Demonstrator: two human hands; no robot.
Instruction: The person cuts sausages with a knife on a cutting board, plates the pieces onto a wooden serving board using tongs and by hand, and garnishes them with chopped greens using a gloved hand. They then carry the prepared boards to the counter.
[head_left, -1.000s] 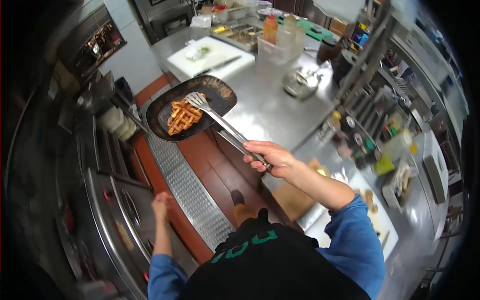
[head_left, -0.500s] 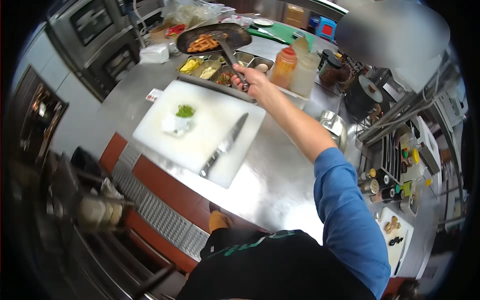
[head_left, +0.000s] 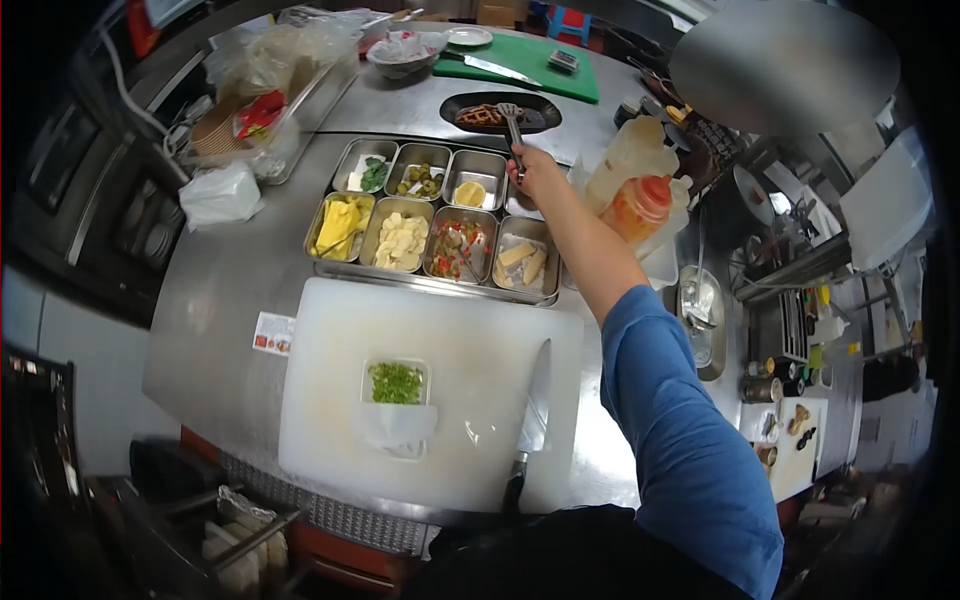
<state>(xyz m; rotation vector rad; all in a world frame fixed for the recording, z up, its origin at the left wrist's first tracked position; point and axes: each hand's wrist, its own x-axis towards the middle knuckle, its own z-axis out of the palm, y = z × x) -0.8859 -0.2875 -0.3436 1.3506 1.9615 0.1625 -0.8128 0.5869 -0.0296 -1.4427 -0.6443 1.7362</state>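
Observation:
My right hand (head_left: 535, 170) is closed around the handle of metal tongs (head_left: 513, 125), reaching over the food trays. The tongs' slotted end touches the dark oval pan (head_left: 543, 115), which rests on the steel counter and holds a browned waffle-like piece (head_left: 482, 115). Below the hand, metal trays hold yellow slices (head_left: 341, 227), pale slices (head_left: 402, 241), green rings (head_left: 420, 180) and chopped red pieces (head_left: 460, 248). On the white board (head_left: 330, 330) are a small container of chopped greens (head_left: 396, 383) and a knife (head_left: 535, 410). My left hand is out of view.
Squeeze bottles (head_left: 640, 207) stand right of the trays. Behind the pan lies a green board (head_left: 575, 78) with another knife (head_left: 500, 70). Plastic bags (head_left: 270, 60) are at the back left, a steel pan (head_left: 704, 330) at the right. A blurred hanging lamp-like shape (head_left: 785, 68) is at the upper right.
The pan has gone from above the floor, over the trays, to the far counter, with the tongs still at it. The view has turned to the counter. My left hand has left view.

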